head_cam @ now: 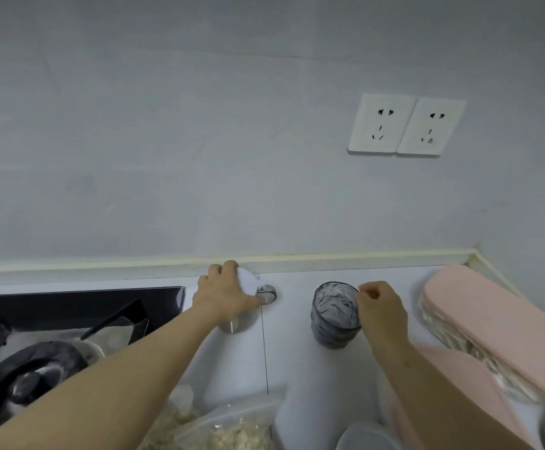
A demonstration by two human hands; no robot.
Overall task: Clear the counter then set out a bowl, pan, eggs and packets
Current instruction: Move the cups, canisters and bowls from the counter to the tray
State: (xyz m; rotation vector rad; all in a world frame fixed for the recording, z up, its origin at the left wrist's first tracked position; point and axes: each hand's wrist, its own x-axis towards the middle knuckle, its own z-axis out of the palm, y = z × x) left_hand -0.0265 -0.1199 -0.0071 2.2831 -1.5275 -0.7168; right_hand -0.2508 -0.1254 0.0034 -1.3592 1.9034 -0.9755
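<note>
My left hand grips from above a steel mug with a white lid standing near the back of the white counter. My right hand pinches the rim of a dark marbled glass that stands to the right of the mug. A clear bag of pale flakes lies at the near edge between my arms. No bowl, pan or eggs are in view.
A black gas hob with a burner takes up the left. A pink-lidded clear container sits at the right by the corner. A translucent round lid shows at the bottom. Two wall sockets are above.
</note>
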